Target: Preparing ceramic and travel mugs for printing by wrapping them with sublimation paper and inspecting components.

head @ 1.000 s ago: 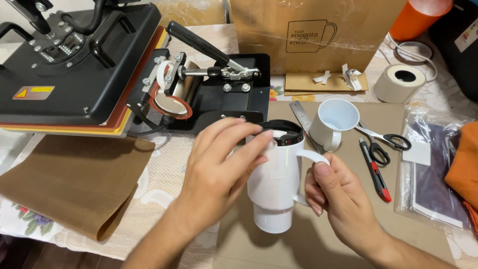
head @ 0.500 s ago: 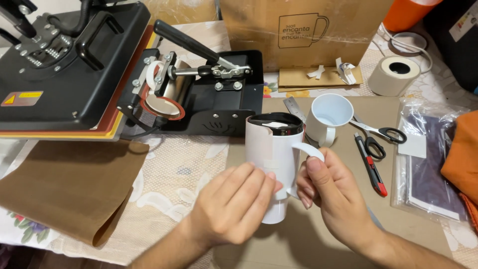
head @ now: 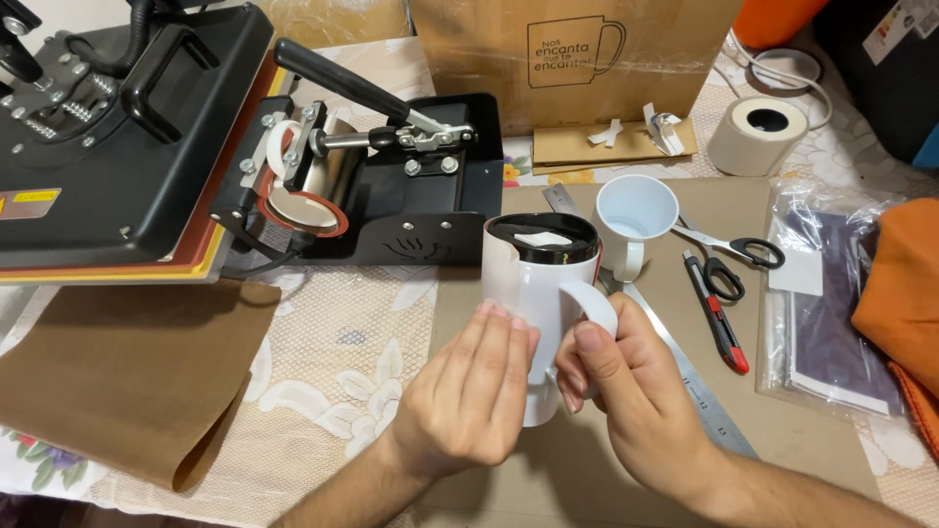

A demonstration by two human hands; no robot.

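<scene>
Since the earlier frames, the left hand has come down from the rim of the white mug to its lower side wall, and the view has drawn in closer.

Left hand: fingers extended and pressed flat against the white paper sheet wrapped round the mug body; not clenched, bearing on the wrap rather than gripping it.

Right hand: thumb lies just below the mug handle, remaining fingers curl behind the mug. It grasps the mug at the handle side.

White mug: upright on the tan board at centre, dark inside at the rim, a small white scrap visible within. It is held between both hands.

Surroundings:
- Mug heat press, black, with lever and a round orange-edged heating cuff, directly behind and left of the mug.
- Flat heat press, black, at upper left; brown non-stick sheet below it on the lace tablecloth.
- Second white mug, empty, just behind the held mug.
- Metal ruler lying under the right hand's side.
- Scissors and red-and-black utility knife to the right.
- Tape roll at upper right, before a brown paper bag.
- Clear plastic bag of dark sheets at far right.
</scene>
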